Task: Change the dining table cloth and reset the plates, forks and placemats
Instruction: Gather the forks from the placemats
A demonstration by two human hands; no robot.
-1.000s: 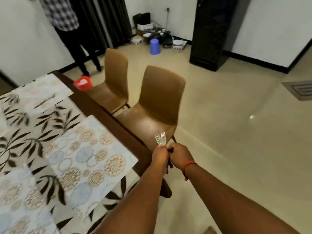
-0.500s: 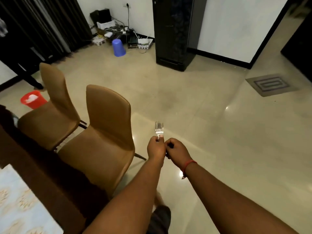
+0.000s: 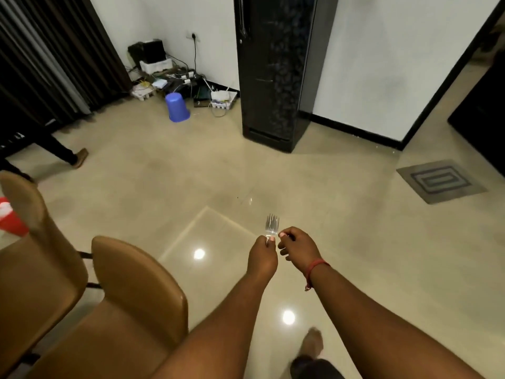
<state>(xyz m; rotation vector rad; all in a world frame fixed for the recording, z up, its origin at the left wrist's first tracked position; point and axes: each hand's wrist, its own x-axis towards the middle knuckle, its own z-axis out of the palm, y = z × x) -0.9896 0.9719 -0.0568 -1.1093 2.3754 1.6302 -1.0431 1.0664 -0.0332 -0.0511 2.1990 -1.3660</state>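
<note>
Two tan chairs (image 3: 114, 310) stand left of the left hand (image 3: 263, 257), whose curled fingers pinch upright forks (image 3: 272, 226) over the floor. Just right of it, the right hand (image 3: 297, 248) curls loosely; whether it touches the handles is unclear.

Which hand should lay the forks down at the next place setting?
Left, probably. The left hand already grips the forks, tines up; the right hand only hovers beside them, fingers curled.

- The dining table has left the view; two brown chairs (image 3: 109, 296) now sit at the near left.
- The right hand (image 3: 299, 246) has parted slightly from the left hand (image 3: 263, 257), which holds the forks (image 3: 272, 225).
</note>
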